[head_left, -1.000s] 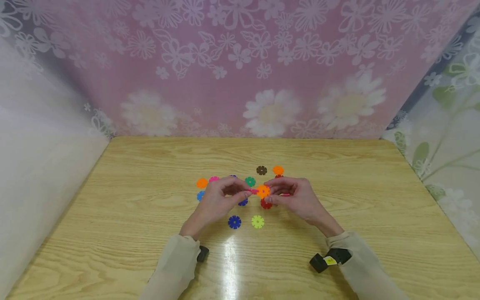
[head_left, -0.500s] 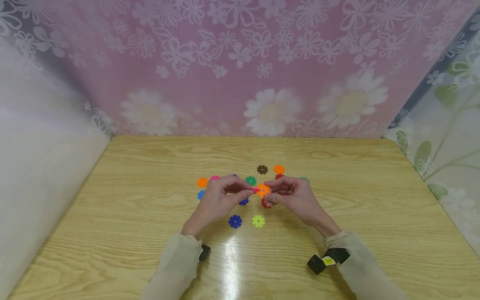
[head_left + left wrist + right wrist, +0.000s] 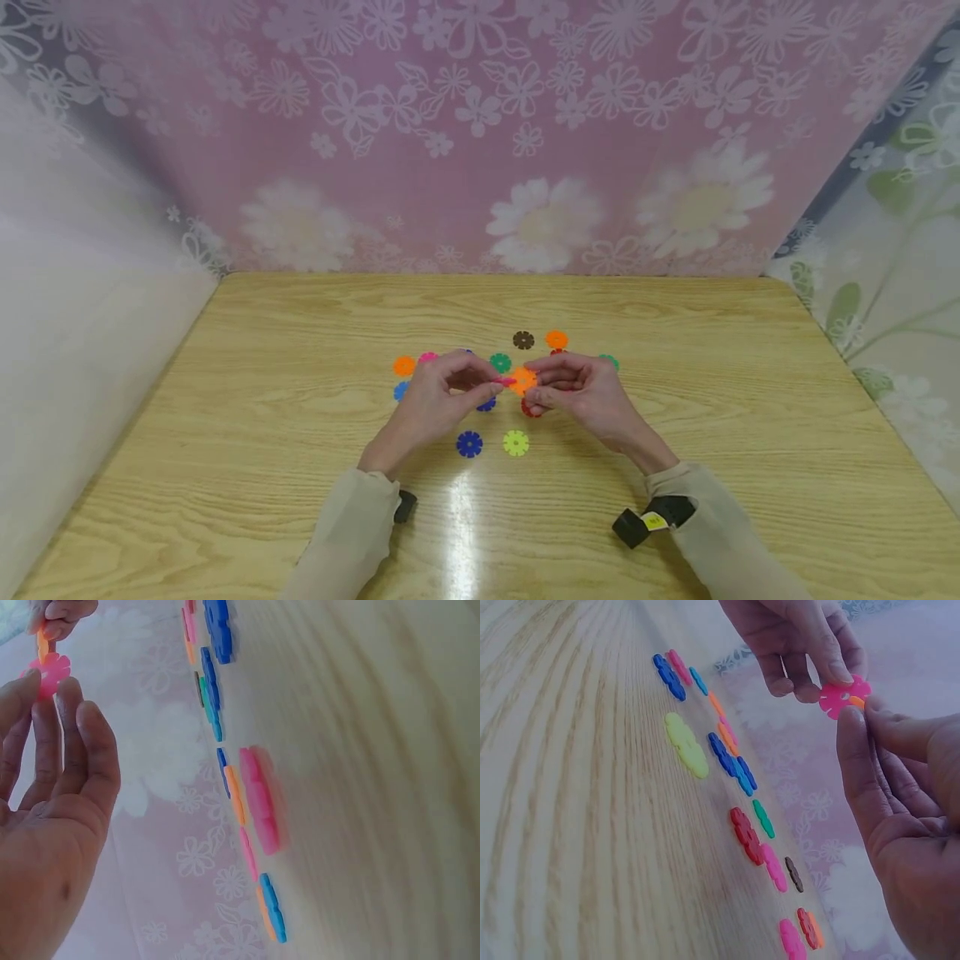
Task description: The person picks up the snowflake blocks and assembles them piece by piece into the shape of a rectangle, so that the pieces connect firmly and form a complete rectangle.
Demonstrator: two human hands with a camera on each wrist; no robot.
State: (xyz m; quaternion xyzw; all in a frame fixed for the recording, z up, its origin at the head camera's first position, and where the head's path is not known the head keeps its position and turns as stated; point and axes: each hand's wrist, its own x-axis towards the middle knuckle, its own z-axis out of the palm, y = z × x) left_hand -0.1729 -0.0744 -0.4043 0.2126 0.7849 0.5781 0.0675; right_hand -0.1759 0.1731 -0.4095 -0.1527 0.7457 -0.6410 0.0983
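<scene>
My left hand (image 3: 438, 396) pinches a pink notched snowflake disc (image 3: 54, 673) between thumb and fingertips. Facing it, my right hand (image 3: 596, 398) pinches an orange notched snowflake disc (image 3: 524, 382) by its right side. Held above the table, the two discs meet edge to edge and stand crosswise to each other. In the right wrist view, the orange disc shows as a thin edge against the face of the pink disc (image 3: 834, 699), largely hidden by the right fingertips.
Several loose discs lie around beneath the hands on the wooden table (image 3: 300, 317). Nearest are a dark blue disc (image 3: 469, 444) and a lime disc (image 3: 516, 443). Farther back lie a brown disc (image 3: 523, 340) and a green disc (image 3: 500, 363). A floral cloth (image 3: 405, 208) rises behind the table.
The right hand and orange disc have shifted slightly left, toward the pink disc. Both hands keep their grips, and the left hand stays almost in place.
</scene>
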